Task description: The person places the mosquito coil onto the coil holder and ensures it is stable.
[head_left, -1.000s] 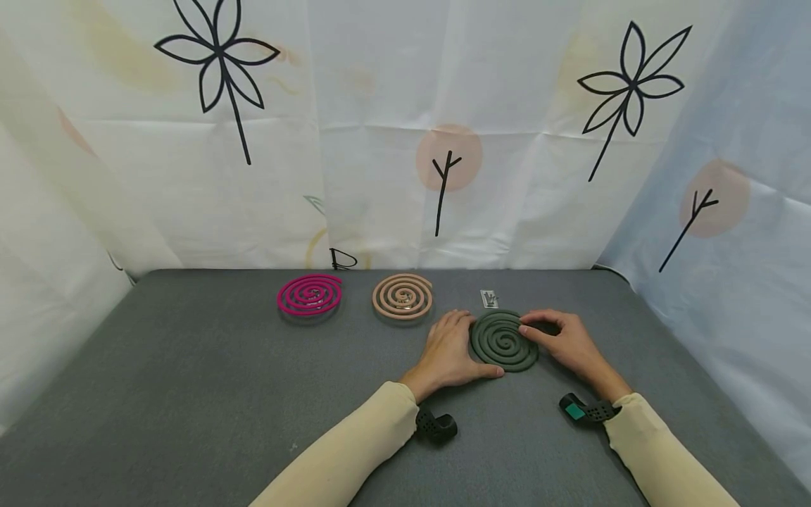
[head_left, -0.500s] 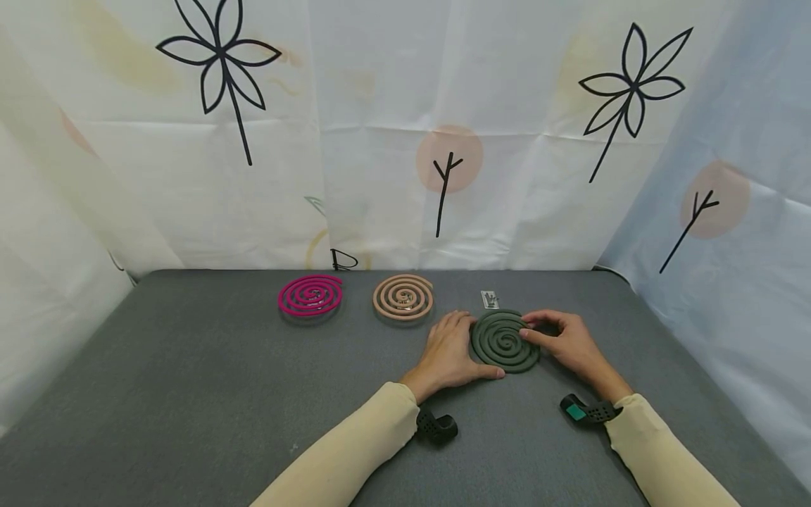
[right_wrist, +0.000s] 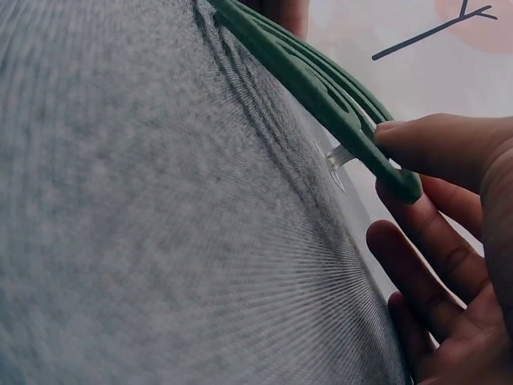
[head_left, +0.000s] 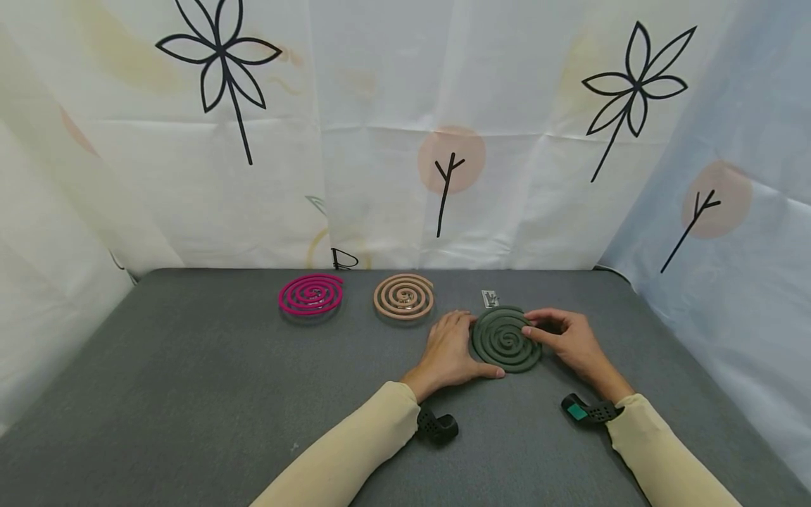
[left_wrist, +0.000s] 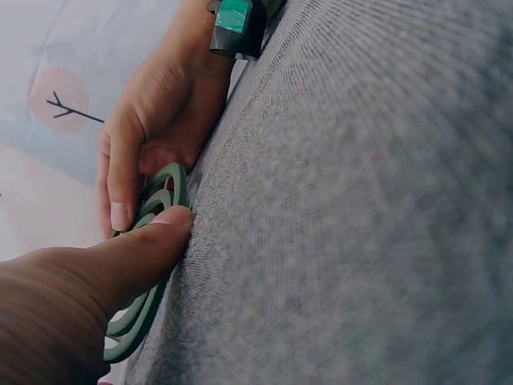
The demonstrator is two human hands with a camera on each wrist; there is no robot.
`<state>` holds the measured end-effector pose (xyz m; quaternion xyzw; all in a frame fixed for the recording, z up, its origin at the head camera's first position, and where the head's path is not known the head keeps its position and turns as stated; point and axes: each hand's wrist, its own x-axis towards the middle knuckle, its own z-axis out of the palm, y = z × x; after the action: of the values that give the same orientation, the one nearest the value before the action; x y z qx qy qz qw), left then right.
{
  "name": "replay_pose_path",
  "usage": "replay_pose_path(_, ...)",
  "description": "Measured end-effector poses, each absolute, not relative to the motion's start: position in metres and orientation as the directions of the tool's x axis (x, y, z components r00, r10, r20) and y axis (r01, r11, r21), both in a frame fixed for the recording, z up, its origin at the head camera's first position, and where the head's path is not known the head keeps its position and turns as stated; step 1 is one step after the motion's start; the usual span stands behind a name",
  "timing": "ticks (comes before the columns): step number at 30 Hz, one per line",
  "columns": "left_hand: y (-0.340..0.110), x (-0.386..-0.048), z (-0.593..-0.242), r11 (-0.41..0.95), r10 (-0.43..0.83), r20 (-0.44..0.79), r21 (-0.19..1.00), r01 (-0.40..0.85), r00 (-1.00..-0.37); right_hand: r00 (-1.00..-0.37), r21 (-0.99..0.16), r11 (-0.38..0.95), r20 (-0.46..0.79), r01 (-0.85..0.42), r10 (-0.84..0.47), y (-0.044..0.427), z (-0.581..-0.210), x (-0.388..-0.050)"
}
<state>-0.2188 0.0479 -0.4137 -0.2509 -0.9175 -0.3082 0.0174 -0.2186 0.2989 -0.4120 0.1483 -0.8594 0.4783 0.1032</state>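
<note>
A green mosquito coil [head_left: 507, 339] is between both hands, at the right of the table in the head view. My left hand [head_left: 445, 352] spans its left side, the thumb at the near edge and the fingers along the left edge. My right hand [head_left: 570, 343] pinches the outer ring at the right, thumb on top and fingers beneath. In the right wrist view, the coil's outer end [right_wrist: 409, 186] is raised off the cloth in that pinch. Just beyond the coil lies a small metal stand [head_left: 491, 298].
Further left, a pink mosquito coil [head_left: 311, 295] and a tan mosquito coil [head_left: 403, 296] sit slightly above the grey table [head_left: 209, 394], apparently on small stands. A printed white curtain [head_left: 374, 190] closes off the back and sides.
The right hand has risen very slightly, and the green coil's far right side has lifted with it. The left hand stays put; the pink and tan coils are unmoved.
</note>
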Motion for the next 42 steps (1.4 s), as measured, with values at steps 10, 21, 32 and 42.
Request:
replay_pose_path(10,0.046,-0.217,-0.413,0.626,0.422,0.223,0.63,0.46,-0.879,-0.93,-0.808,0.462,0.331,-0.366,-0.158,0.301,-0.414,-0.219)
replay_pose_path(21,0.046,-0.218,-0.414,0.476,0.376,0.274,0.762,0.438,-0.885,-0.924,-0.831,0.404,0.345,-0.383,-0.165,0.301,-0.411,-0.219)
replay_pose_path(32,0.042,-0.217,-0.405,0.12,0.37,0.23,0.949,0.292,-0.9,-0.938,-0.88,0.326,0.316,-0.346,-0.144,0.296,-0.406,-0.218)
replay_pose_path(42,0.045,-0.224,-0.413,-0.077,0.327,0.171,0.985,0.154,-0.93,-0.96,-0.939,0.21,0.25,-0.272,-0.124,0.292,-0.398,-0.216)
